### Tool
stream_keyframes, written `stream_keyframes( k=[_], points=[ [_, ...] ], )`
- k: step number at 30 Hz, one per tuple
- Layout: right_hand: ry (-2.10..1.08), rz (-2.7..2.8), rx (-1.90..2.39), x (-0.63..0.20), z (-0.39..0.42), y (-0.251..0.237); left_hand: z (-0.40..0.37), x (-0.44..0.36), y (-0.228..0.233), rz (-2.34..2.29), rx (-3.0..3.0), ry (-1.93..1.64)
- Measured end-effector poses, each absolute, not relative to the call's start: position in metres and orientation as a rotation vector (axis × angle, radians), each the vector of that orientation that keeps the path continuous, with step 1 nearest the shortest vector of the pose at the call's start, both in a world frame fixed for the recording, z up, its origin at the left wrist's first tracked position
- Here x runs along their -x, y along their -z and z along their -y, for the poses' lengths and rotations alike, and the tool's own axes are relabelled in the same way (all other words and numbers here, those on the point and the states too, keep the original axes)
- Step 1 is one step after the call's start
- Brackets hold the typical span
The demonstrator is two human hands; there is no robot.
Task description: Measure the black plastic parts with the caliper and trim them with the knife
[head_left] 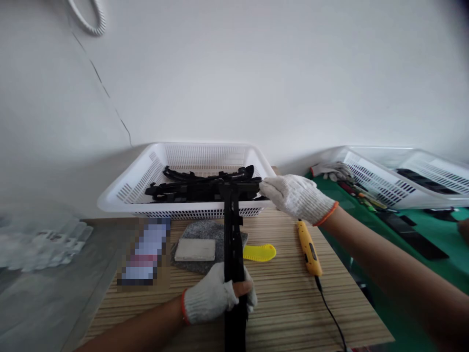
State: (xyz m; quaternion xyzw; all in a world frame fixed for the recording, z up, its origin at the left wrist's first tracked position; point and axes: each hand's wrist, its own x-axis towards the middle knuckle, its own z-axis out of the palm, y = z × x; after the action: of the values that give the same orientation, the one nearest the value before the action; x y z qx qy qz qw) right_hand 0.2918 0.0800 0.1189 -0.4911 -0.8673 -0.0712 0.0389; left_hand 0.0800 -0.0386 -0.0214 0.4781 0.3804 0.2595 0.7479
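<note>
While left hand (216, 296) fingers clamp long black part (233, 230), long axis pointing away toward basket (120, 193), right hand (295, 195) fingers pinching far end

Bare striped wooden tabletop (286, 298) between my gloved hands gives passage. Ahead, white perforated plastic basket (120, 193) blocks me. Yellow corded tool (309, 249), yellow plastic scraper (259, 253) and grey felt pad (208, 234) clutter the middle.
</note>
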Motion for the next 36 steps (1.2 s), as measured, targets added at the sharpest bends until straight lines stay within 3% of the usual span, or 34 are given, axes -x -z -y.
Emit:
stream_keyframes(
  k=[6, 14, 22, 36],
  points=[
    [0.141, 2.363, 1.857, -0.277, -0.076, -0.125, 0.039, -0.079, 0.018, -0.805, -1.064, -0.572],
    [0.372, 2.333, 1.753, -0.275, -0.077, -0.115, 0.039, -0.080, 0.020, -0.820, -1.077, -0.563],
    [0.536, 1.963, 1.715, -0.289, -0.075, -0.120, 0.039, -0.078, 0.021, -0.792, -1.086, -0.579],
    [0.679, 2.452, 1.460, -0.291, -0.052, -0.085, 0.037, -0.077, 0.016, -0.821, -1.138, -0.536]
  ],
)
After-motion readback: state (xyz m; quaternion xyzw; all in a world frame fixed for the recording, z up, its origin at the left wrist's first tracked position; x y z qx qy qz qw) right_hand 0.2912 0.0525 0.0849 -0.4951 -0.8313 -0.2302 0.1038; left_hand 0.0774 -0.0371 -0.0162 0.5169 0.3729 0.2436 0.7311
